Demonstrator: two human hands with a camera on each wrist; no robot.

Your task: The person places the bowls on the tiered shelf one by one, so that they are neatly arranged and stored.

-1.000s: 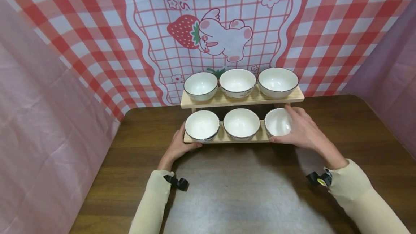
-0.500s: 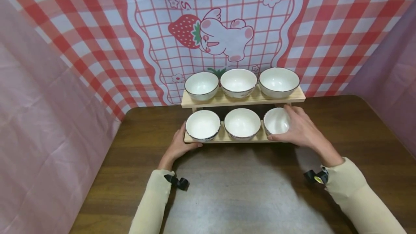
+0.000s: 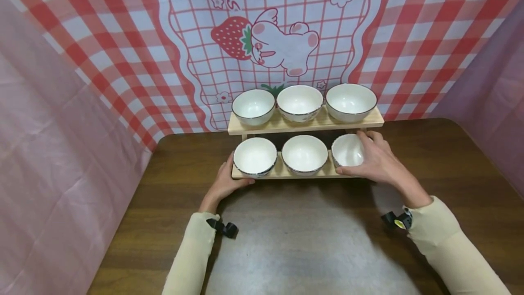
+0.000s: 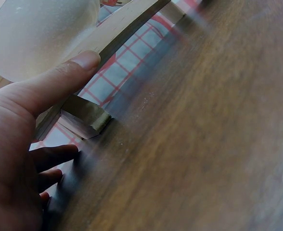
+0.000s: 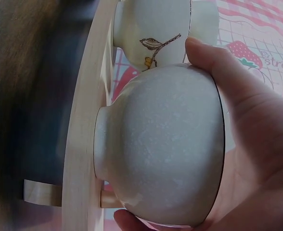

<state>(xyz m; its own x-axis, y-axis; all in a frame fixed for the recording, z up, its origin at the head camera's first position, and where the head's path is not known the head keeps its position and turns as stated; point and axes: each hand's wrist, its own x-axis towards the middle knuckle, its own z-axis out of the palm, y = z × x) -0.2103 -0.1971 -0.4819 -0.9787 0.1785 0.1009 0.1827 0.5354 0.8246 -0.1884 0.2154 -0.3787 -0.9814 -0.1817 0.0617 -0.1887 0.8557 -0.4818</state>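
A two-tier wooden rack (image 3: 282, 125) carries several white bowls, three on each shelf. At the lower shelf's left end my left hand (image 3: 223, 185) grips the wood, its thumb along the front edge beside the left bowl (image 3: 255, 156). The left wrist view has that thumb on the shelf edge (image 4: 127, 24), with the other fingers lower down, near a rack foot (image 4: 86, 118). My right hand (image 3: 378, 160) holds the lower right bowl (image 3: 347, 150) by its side, thumb in front and fingers behind. That bowl (image 5: 165, 144) stands upright on the shelf, next to the middle bowl (image 3: 304, 154).
Three more bowls, among them the upper middle one (image 3: 299, 99), line the top shelf. Behind the rack hangs a red-and-white checked cloth (image 3: 135, 58). The brown wooden table (image 3: 270, 240) extends in front; pink drapes (image 3: 53, 149) hang at the sides.
My right hand has shifted slightly left with the lower right bowl, narrowing its gap to the middle bowl. My left hand stays at the shelf's end.
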